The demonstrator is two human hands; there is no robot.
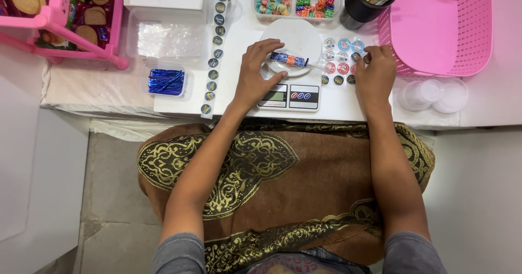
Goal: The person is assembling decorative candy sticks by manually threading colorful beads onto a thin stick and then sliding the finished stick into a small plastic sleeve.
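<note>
L hand (260,70) rests fingers spread on the small white digital kitchen scale (289,95), fingertips touching a skewer of blue, orange & white wrapped sweets (291,60) lying across the scale's round white plate (296,37); not clamped on it. R hand (374,74) sits on the white tabletop (489,103) by a sheet of round coloured stickers (340,62), fingertips pinched at the sheet's right edge; can't tell if a sticker is held. Hands well apart. Pink plastic basket (443,26) just right of R hand, w/ clear round lids (432,94) below it. Strip of dark round stickers (215,54) & tray of blue foil twist ties (166,81) lie left of the scale.
</note>
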